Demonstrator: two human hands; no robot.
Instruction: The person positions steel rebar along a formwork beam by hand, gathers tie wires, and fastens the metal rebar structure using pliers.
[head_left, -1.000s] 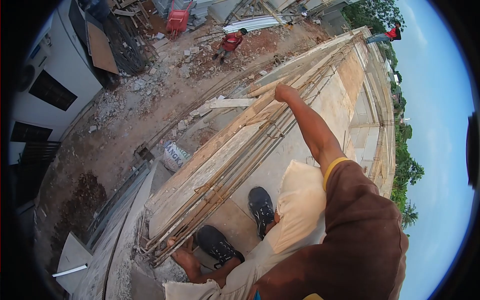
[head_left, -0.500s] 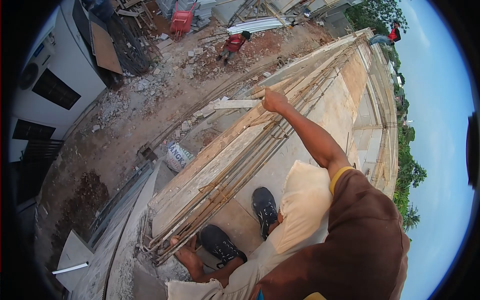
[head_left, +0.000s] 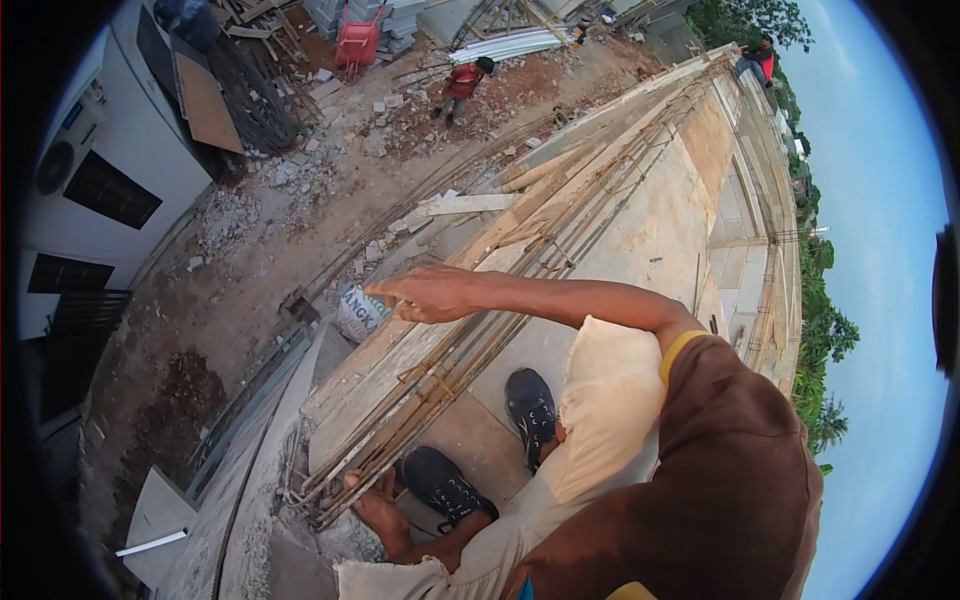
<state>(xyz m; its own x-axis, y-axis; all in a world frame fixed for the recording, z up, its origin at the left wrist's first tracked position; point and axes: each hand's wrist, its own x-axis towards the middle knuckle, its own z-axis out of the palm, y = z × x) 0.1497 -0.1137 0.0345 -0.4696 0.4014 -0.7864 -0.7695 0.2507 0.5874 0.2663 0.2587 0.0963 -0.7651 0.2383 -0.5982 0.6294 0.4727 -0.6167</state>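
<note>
A long cage of rusty rebar (head_left: 450,368) with stirrups runs diagonally along the top of the wall. My left hand (head_left: 377,508), low in the view beside my shoe, is closed around the near end of the rebar. Its fingertips are partly hidden by the bars. My right hand (head_left: 440,294) is stretched out over the rebar and the wooden formwork board (head_left: 375,355), with the index finger extended and the other fingers bent. Nothing shows in it. Behind its fingertip, lower down, is a white printed sack (head_left: 357,316).
My shoes (head_left: 530,408) stand on a narrow ledge beside the rebar, high above rubble ground (head_left: 240,215). A person in red (head_left: 462,88) stands below, near a red wheelbarrow (head_left: 357,45). Another person (head_left: 758,62) is at the wall's far end. Timber planks (head_left: 470,205) jut out leftward.
My right hand has moved from farther along the rebar, back toward me and left, and its index finger now points outward. My left hand stays at the rebar end.
</note>
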